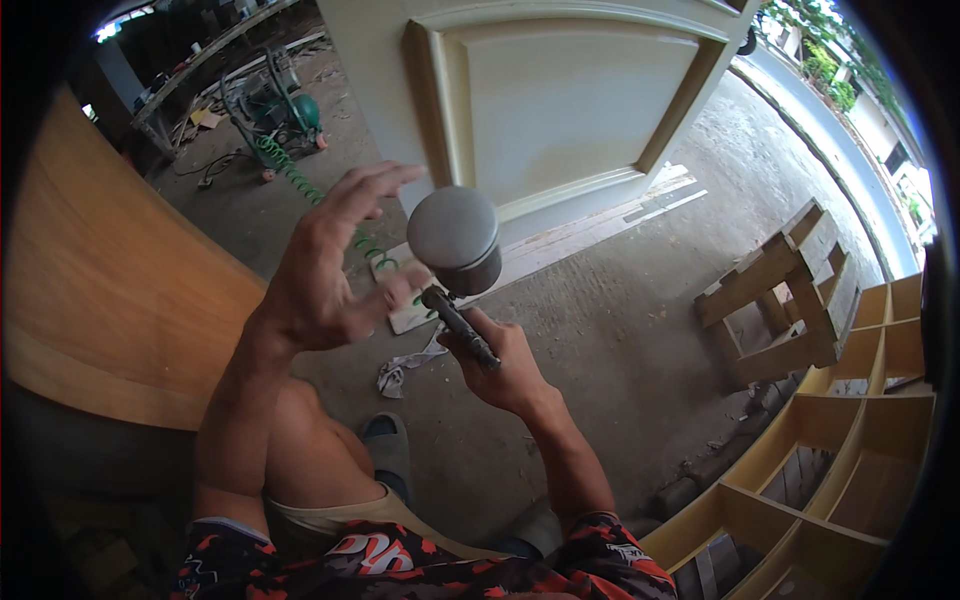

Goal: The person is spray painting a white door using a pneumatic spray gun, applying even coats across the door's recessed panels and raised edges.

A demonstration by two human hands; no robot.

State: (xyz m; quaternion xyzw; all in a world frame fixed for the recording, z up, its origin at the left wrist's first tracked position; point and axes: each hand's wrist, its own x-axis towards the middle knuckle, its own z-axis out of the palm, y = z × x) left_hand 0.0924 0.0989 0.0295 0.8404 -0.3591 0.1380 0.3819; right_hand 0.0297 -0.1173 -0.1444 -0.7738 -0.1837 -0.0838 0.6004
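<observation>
A spray gun [462,330] with a grey, lidded metal cup [452,230] on top is held upright in my right hand [500,362], its fingers wrapped round the handle. My left hand [340,260] is raised just left of the cup, fingers apart and curved, holding nothing. A coiled green hose [292,175] runs behind my left hand. Beyond the gun stands a cream panel door [565,105] with raised mouldings, above long boards [560,250] on the floor.
Curved plywood [120,280] stands at left, a wooden stand [770,300] and compartmented shelving [850,430] at right. A green compressor [295,120] and workbench [175,80] are at back left, a white rag [400,370] on the floor [610,400], a road [850,150] outside.
</observation>
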